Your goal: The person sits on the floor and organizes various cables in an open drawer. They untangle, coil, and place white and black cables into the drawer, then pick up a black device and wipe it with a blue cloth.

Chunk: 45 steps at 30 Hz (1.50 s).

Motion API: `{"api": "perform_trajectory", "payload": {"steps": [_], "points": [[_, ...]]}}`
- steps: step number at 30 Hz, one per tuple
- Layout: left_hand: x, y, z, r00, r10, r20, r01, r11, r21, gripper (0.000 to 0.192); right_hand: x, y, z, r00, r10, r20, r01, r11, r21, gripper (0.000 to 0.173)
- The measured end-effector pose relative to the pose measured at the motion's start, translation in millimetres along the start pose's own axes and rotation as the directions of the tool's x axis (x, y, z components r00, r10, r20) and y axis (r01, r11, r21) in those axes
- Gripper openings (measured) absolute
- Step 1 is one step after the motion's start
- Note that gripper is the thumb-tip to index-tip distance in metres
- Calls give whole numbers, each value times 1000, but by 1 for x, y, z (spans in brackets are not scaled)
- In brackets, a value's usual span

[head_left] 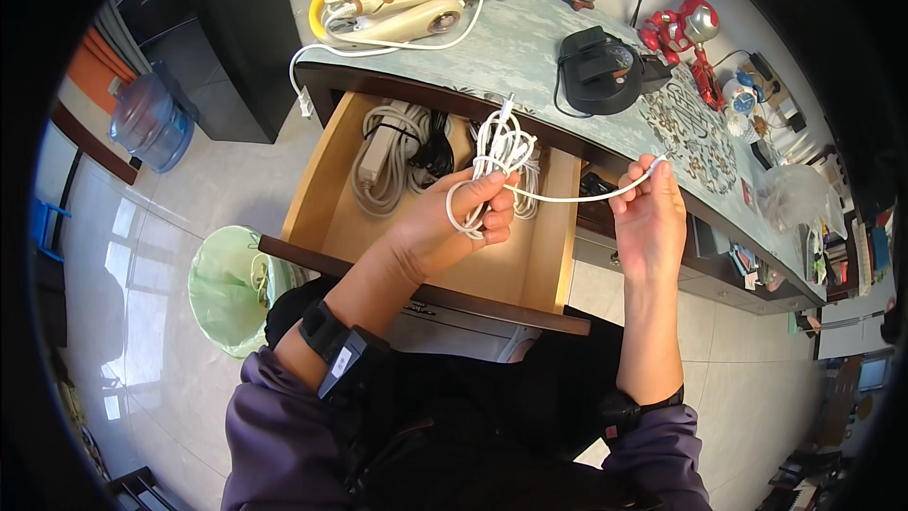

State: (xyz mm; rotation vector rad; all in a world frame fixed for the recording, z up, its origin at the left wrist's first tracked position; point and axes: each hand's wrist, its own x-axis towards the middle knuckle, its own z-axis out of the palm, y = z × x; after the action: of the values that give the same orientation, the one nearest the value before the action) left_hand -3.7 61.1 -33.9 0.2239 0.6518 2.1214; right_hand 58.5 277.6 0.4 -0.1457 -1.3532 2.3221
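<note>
My left hand (477, 209) grips a bundle of white cable (505, 145), looped and wound around its middle, above an open wooden drawer (433, 245). One plug of the bundle points up towards the cabinet top. A single strand runs rightwards from the bundle to my right hand (649, 220), whose thumb and fingers pinch the white connector (657, 162) at its end. Inside the drawer, a pale power strip (383, 145) lies with its grey cord coiled around it. Beside it are black cables (434, 145), and more white cable (527, 188) is partly hidden behind my left hand.
Corded cream hair appliances (397, 7) lie on the cabinet top (511, 35), a plug hanging over its left edge. A black device (601, 71), a red robot figure (684, 28) and a small clock (741, 99) stand further right. A green-lined bin (223, 291) is left of the drawer.
</note>
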Motion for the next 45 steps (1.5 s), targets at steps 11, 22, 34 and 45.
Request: {"api": "perform_trajectory", "payload": {"steps": [11,22,34,45], "points": [[0,1,3,998,41,46,-46,994,98,29,4,1,-12,998,50,-31,-50,999,-4,23],[1,-16,-14,990,-75,-121,142,448,883,22,10,-14,-16,951,-72,300,-97,853,512,22],[-15,10,-17,950,-210,231,-152,333,931,40,28,-58,-79,995,67,78,-99,820,564,17],[-9,19,-26,896,219,-387,-150,968,200,13,0,-113,-135,988,-154,10,125,836,534,14]]}}
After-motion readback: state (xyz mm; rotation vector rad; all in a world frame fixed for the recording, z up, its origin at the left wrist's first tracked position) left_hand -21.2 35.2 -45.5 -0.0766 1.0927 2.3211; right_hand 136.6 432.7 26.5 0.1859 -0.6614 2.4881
